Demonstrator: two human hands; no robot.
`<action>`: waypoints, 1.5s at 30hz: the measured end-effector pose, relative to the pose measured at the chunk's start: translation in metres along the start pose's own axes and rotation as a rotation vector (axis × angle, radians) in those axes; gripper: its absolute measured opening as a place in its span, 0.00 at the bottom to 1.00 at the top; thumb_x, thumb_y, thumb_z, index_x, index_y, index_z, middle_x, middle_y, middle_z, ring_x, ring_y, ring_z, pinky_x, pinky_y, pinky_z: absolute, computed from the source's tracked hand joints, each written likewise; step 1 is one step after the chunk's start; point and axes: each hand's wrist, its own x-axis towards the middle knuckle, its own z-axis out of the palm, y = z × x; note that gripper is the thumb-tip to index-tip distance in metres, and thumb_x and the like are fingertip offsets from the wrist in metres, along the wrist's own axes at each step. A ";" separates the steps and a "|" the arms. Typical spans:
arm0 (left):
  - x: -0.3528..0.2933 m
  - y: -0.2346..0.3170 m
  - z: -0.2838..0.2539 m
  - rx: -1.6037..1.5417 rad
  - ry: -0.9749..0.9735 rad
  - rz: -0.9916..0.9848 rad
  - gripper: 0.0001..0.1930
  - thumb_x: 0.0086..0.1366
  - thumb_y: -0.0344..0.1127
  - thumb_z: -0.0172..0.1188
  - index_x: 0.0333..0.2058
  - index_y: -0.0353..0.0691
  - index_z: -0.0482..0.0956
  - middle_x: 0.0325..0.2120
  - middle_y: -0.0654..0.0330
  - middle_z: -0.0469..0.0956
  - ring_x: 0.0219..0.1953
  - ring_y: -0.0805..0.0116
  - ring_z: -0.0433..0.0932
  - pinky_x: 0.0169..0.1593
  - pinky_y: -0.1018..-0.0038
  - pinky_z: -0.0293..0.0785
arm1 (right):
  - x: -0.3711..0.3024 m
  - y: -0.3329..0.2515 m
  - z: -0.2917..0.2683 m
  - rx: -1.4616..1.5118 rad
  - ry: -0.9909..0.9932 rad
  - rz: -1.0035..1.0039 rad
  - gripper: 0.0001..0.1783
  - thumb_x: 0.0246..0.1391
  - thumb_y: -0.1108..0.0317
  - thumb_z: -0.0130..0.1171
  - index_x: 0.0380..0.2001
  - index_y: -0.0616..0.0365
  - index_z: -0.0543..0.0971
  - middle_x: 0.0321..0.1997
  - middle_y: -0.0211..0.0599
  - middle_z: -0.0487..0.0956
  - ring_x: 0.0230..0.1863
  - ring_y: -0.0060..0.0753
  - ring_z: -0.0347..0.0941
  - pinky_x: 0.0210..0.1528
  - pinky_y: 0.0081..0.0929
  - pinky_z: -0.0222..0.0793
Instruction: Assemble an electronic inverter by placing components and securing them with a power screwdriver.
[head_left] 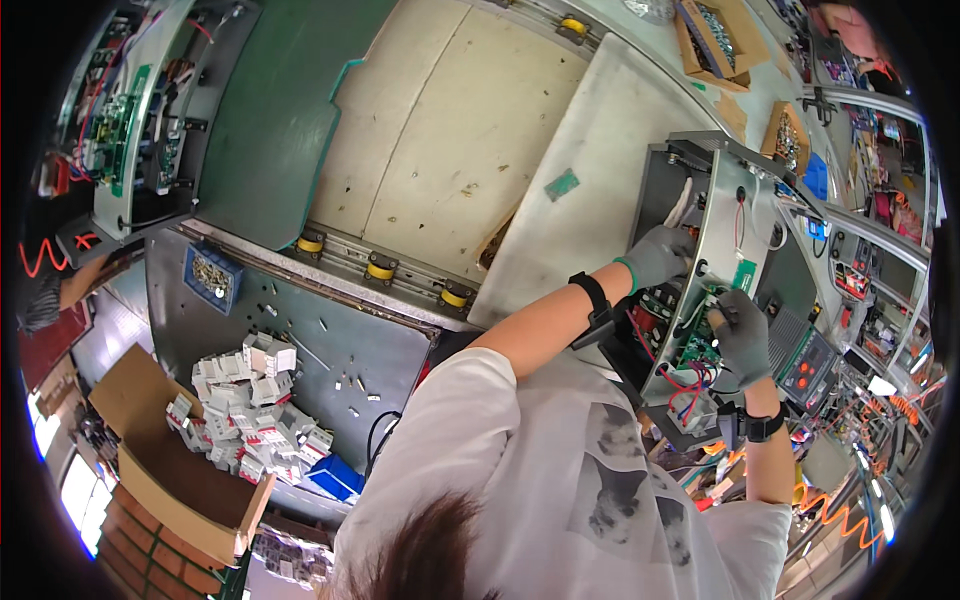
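Open metal chassis (722, 215) at 3 o'clock. Left hand (660, 258) reaches inside; right hand (742, 335), toward its 4 o'clock, curls narrowly at the green circuit board (700, 350). Whether either grip holds anything cannot be told. Advisable: steady the frame, keep wires (684, 381) unpinched.

The gloves (657, 258) at right look like matt cloth, the chassis (728, 212) smooth metal, the lower-left box (172, 502) matt cardboard.
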 end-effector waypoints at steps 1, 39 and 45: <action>-0.002 -0.002 -0.001 -0.011 0.008 0.001 0.08 0.56 0.26 0.56 0.36 0.32 0.77 0.26 0.55 0.78 0.30 0.73 0.75 0.38 0.75 0.72 | 0.002 -0.005 -0.002 -0.010 -0.010 -0.002 0.11 0.45 0.70 0.62 0.31 0.61 0.73 0.25 0.42 0.76 0.24 0.36 0.73 0.28 0.28 0.68; -0.052 0.092 0.079 0.640 0.240 -0.164 0.26 0.48 0.50 0.66 0.41 0.42 0.69 0.34 0.56 0.77 0.38 0.54 0.78 0.40 0.63 0.73 | 0.016 0.008 -0.023 0.311 -0.073 0.411 0.12 0.47 0.67 0.61 0.33 0.64 0.79 0.23 0.33 0.76 0.24 0.20 0.72 0.27 0.21 0.68; -0.052 0.078 0.060 0.458 0.210 -0.123 0.15 0.50 0.39 0.62 0.37 0.40 0.75 0.30 0.54 0.80 0.34 0.57 0.80 0.39 0.67 0.75 | 0.005 0.017 -0.006 0.295 -0.025 0.357 0.13 0.49 0.67 0.61 0.34 0.66 0.78 0.24 0.33 0.76 0.26 0.19 0.69 0.29 0.20 0.66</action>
